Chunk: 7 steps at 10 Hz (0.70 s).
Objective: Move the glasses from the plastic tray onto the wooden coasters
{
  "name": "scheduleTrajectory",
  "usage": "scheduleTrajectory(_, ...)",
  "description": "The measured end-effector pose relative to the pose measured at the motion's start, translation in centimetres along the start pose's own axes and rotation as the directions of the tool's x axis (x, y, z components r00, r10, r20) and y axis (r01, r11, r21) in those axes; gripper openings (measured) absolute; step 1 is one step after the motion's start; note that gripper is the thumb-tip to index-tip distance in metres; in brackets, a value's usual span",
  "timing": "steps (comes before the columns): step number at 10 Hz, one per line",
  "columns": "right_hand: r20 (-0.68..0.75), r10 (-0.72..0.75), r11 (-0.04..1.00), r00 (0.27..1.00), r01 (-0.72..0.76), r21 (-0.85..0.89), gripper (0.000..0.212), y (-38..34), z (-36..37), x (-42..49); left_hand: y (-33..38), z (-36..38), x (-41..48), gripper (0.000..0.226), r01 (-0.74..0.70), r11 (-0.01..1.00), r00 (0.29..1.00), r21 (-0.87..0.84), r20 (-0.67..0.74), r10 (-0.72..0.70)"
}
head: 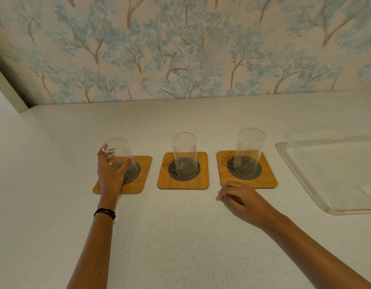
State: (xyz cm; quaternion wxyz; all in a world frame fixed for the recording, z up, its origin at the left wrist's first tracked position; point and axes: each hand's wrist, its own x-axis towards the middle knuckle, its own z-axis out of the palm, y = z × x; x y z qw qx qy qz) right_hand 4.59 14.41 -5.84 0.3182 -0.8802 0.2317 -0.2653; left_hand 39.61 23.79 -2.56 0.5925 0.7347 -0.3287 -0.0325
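Three wooden coasters with dark mesh centres lie in a row on the counter. A clear glass (121, 150) stands on the left coaster (138, 180), and my left hand (110, 174) is wrapped around its near side. The middle coaster (202, 180) carries a second glass (184, 151). A third glass (250, 147) stands on the right coaster (267, 178). My right hand (240, 200) rests on the counter just in front of the right coaster, fingers loosely curled, holding nothing. The clear plastic tray (301, 172) at the right holds no glasses.
A pale speckled counter (180, 236) runs back to a wall with tree-patterned wallpaper (180, 49). A white panel edge (7, 90) stands at the far left. The tray runs out of view at the right edge.
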Motion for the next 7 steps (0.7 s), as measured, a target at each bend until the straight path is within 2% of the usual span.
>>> scheduleTrajectory(5, 0.0, 0.042, 0.999, 0.999, -0.042, 0.011, 0.015, -1.0, -0.3, -0.2, 0.5, 0.2, -0.3, 0.082, 0.039, 0.998, 0.999, 0.057, 0.03, -0.041)
scheduleTrajectory(6, 0.006, 0.036, 0.999, 0.999, -0.036, 0.011, 0.018, -0.9, -0.4, -0.2, 1.2, 0.1, -1.0, 0.088, 0.043, 0.994, 0.999, 0.098, 0.005, -0.043)
scheduleTrajectory(7, 0.014, 0.035, 0.999, 0.999, -0.036, 0.032, 0.018, -1.3, -0.3, -0.1, 1.7, 0.3, -1.9, 0.095, -0.012, 0.993, 0.997, 0.115, -0.078, 0.021)
